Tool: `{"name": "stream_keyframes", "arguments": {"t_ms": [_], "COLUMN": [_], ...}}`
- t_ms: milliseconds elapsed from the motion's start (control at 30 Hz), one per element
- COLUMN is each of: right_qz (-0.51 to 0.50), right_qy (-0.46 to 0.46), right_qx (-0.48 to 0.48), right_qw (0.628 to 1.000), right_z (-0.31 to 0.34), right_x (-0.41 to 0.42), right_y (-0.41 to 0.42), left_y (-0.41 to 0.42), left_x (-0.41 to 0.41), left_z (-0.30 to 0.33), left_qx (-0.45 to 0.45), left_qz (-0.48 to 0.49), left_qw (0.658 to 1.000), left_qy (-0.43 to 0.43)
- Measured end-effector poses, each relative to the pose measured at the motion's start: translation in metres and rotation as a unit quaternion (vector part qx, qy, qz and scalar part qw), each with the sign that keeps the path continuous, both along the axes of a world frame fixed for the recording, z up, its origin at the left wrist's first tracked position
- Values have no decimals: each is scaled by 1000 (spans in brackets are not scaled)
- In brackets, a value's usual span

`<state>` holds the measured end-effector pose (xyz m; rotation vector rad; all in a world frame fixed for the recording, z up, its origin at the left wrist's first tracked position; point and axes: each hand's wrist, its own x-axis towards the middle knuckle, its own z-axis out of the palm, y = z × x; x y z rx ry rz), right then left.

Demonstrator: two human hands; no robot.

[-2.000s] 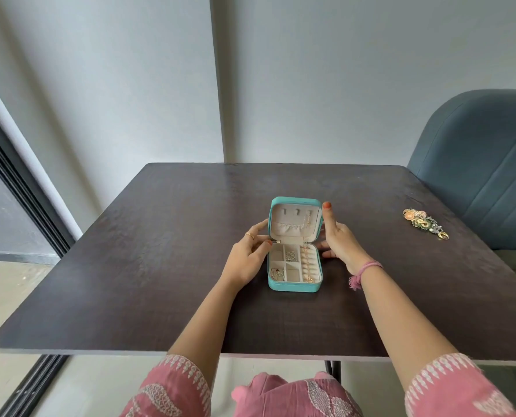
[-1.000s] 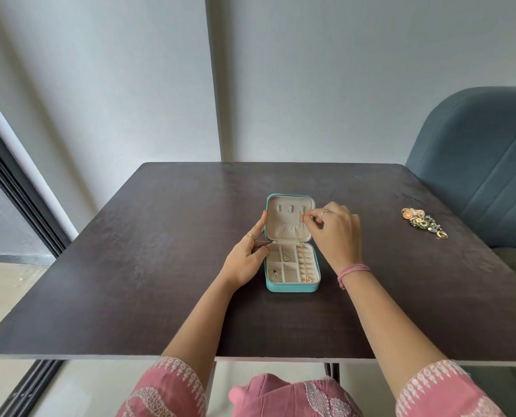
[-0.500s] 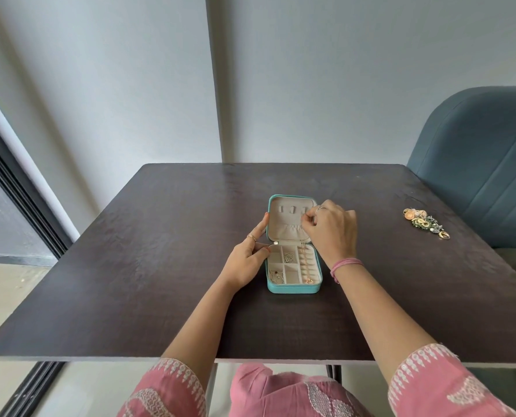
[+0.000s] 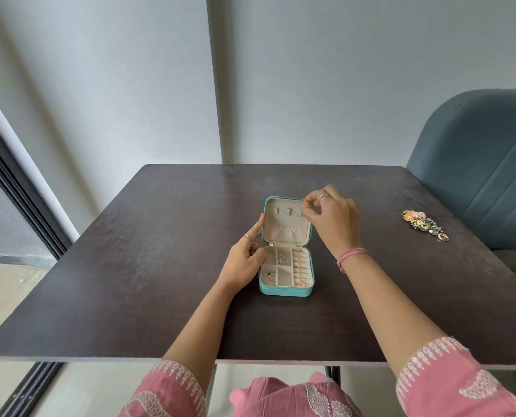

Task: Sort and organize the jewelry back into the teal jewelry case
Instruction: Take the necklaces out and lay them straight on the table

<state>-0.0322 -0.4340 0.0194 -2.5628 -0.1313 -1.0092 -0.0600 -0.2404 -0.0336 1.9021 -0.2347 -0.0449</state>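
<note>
A dark table [image 4: 148,266] fills the middle of the view, its near edge cutting across the person's forearms and its legs mostly hidden beneath the top. At the right edge stands a blue-grey chair [image 4: 485,164], cut off by the frame so only part of its back and seat shows.

The teal case [image 4: 286,288] lies open near the table's centre. Its lid [image 4: 285,221] stands tilted up at the far side, with a cream lining, a gathered pocket and small tabs. The tray holds square compartments on the left and ring rolls on the right; small bits of jewelry sit in them, too small to name, and a thin gold chain [image 4: 299,267] runs down over the rolls to a ring-like end by the near wall.

The left hand [image 4: 244,263] rests against the case's left side, forefinger stretched up along the lid's edge, the other fingers curled at the tray's corner; whether they grip the wall or only touch it I cannot tell. The right hand [image 4: 335,219] is at the lid's upper right corner, thumb and forefinger pinched together on something tiny that looks like the chain's top end, though the hand hides most of that spot. A pink band [image 4: 352,254] circles the right wrist.

Well apart, by the chair, a small pile of jewelry [image 4: 425,224] lies on the table, its pieces tangled and hard to separate.
</note>
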Motion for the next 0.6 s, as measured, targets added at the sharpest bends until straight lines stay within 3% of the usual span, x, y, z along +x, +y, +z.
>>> {"name": "stream_keyframes", "arguments": {"t_ms": [133,300,600], "right_qz": [50,113,246], "right_qy": [60,61,124], "right_qx": [96,209,226], "right_qw": [992,969,934], "right_z": [11,35,80], "right_x": [-2,-10,-31], "right_y": [-1,-2,-8], "left_y": [0,0,0], "left_x": [0,1,-2], "left_z": [0,-2,1], "left_qx": [-22,-49,-93], "left_qz": [32,66,113], "left_qw": [999,996,988], "left_qy": [-3,-20,-40]}}
